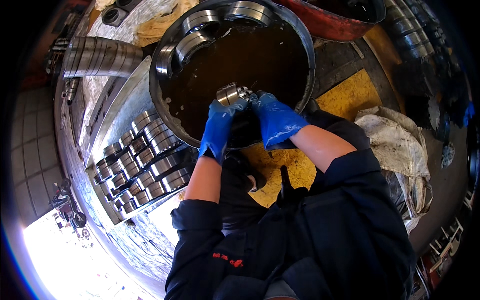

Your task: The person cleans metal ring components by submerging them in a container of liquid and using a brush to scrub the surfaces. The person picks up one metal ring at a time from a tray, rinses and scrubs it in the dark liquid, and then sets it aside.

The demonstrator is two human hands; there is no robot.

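A shiny steel bearing [228, 94] is held above the near side of a round dark tub [155, 90] of brown liquid. My left hand [221, 117], in a blue rubber glove, has its fingers closed on the bearing from the near left. On the other side, my right hand [272, 114], gloved the same way, closes on the bearing's right end, where small roller-like parts show. Its fingertips are partly hidden. Several larger steel rings [194, 45] lie at the tub's far left, partly out of the liquid.
Left of the tub, a metal tray [111, 127] holds rows of steel rings [145, 156]. Behind it lies a long stack of rings [102, 56]. A red tub [325, 22] stands at the far right. Beside my right arm are a yellow board [350, 95] and a dirty whitish sack [395, 142].
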